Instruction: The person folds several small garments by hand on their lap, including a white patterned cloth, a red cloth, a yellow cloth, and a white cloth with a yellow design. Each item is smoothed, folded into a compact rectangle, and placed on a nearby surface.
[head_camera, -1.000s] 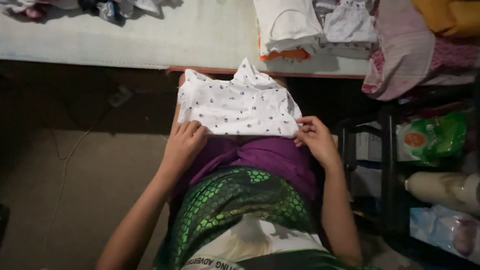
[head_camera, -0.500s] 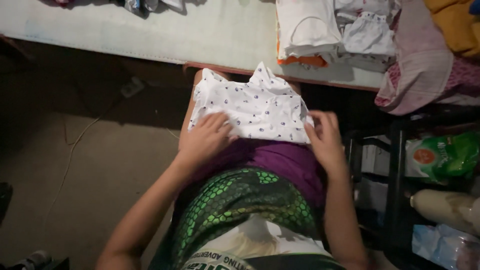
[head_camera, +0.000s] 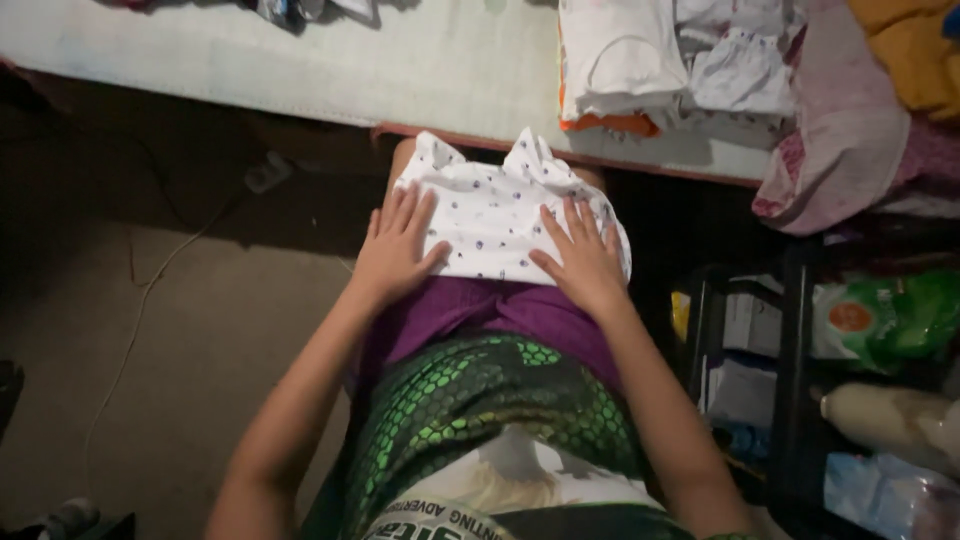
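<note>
A small white garment with dark dots (head_camera: 490, 205) lies folded across my lap, over purple trousers (head_camera: 520, 315). My left hand (head_camera: 398, 245) rests flat on its left edge, fingers spread. My right hand (head_camera: 580, 255) presses flat on its right side, fingers apart. Neither hand grips the cloth. The garment's far edge reaches the rim of a pale mattress (head_camera: 300, 70).
A stack of folded white clothes with an orange piece (head_camera: 610, 70) sits on the mattress ahead, beside more small garments (head_camera: 735, 60) and pink cloth (head_camera: 840, 130). A dark rack (head_camera: 790, 330) at right holds a green packet (head_camera: 880, 310) and a bottle (head_camera: 890, 420). A cord (head_camera: 140, 310) crosses the floor at left.
Both hands left the garment's near edge and moved up onto its top, now lying flat with spread fingers. The garment looks shorter and more compact than before.
</note>
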